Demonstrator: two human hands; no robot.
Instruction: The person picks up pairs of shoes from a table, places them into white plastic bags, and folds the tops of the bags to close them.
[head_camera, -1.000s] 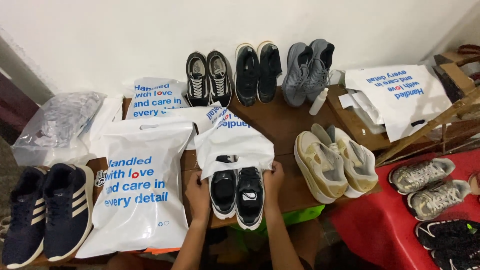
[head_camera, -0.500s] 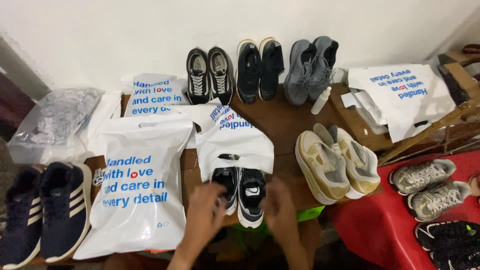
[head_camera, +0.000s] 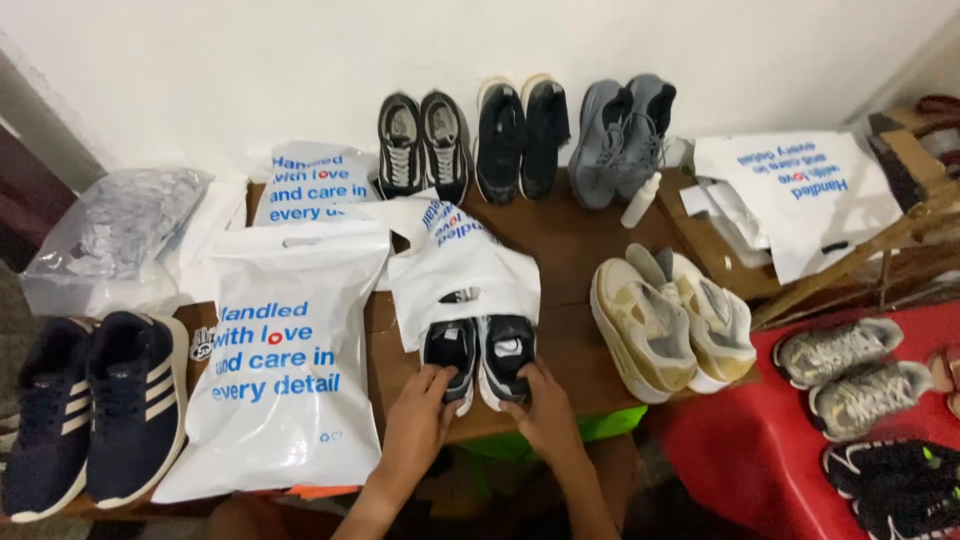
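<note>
A pair of black sneakers (head_camera: 480, 355) with white soles lies heel-first towards me on the wooden table (head_camera: 560, 245), toes tucked inside a white plastic bag (head_camera: 462, 270) with blue print. My left hand (head_camera: 418, 425) grips the heel of the left shoe. My right hand (head_camera: 545, 418) holds the heel of the right shoe. Both hands sit at the table's near edge.
A large white printed bag (head_camera: 280, 360) lies left of the hands, navy sneakers (head_camera: 95, 410) beyond it. Beige chunky sneakers (head_camera: 670, 320) stand to the right. Three shoe pairs (head_camera: 520, 140) line the back wall. More shoes (head_camera: 855, 370) rest on a red surface at right.
The black sneakers have slid farther into the white bag. My hands let go for a moment and now grip the heels again.
</note>
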